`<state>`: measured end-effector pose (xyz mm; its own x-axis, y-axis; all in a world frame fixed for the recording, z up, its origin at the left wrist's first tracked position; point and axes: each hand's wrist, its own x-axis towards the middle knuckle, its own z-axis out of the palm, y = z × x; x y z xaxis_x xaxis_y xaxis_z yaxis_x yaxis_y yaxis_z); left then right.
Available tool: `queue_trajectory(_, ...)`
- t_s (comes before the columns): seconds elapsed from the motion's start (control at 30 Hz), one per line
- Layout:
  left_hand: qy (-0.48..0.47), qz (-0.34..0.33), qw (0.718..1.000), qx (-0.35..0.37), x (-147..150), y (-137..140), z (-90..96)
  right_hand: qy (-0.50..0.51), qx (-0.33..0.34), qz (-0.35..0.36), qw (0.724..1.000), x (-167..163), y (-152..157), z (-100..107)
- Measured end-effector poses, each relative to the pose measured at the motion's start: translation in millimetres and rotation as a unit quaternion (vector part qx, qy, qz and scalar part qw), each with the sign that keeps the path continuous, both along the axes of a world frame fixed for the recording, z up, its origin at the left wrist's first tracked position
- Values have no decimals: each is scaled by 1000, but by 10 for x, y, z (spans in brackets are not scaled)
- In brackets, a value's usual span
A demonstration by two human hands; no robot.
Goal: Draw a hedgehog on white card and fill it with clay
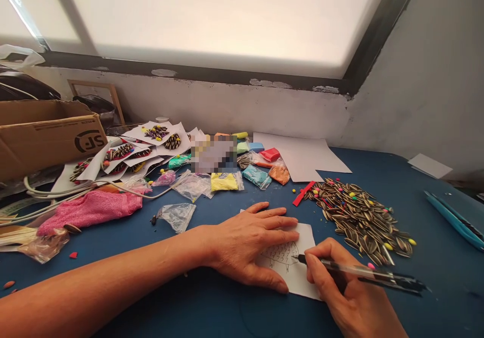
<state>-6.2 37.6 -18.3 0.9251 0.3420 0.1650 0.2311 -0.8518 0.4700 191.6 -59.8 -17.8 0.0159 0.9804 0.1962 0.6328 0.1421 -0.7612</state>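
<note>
Holding down a small white paper (308,237) on the blue worktop (212,297), the left hand (251,247) lies palm down, its fingers extended and slightly spread, gripping nothing. The right hand (355,297) has its fingers closed around a pen (389,278), whose tip is at the right side of a drawing (278,251), a rounded outline filled with small marks and with short legs below. The drawing is partly covered by the left hand. The pen's rear end is blurred.

Beyond the right hand, toward the worktop's right edge, lies a heap of striped seeds (363,222) mixed with small coloured balls; a red strip (303,193) touches its left side. A blue tool (451,218) and white card (430,165) lie near the right edge. Along the far edge, from its left end, are a cardboard box (53,136), overlapping papers bearing seed figures (172,141), coloured packets (225,182) and large white sheets (302,154). Pink cloth (102,208) lies in front of the papers.
</note>
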Motion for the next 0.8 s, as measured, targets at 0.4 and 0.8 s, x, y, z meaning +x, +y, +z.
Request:
queue_trajectory(0.4, 9, -2, 1000, 4, -1, 2, 19, -15, 7, 9, 1000, -13, 9, 35)
queue_trajectory(0.8, 12, -4, 1000, -1, -5, 12, 15, -65, 38, 23, 997, 8, 7, 15)
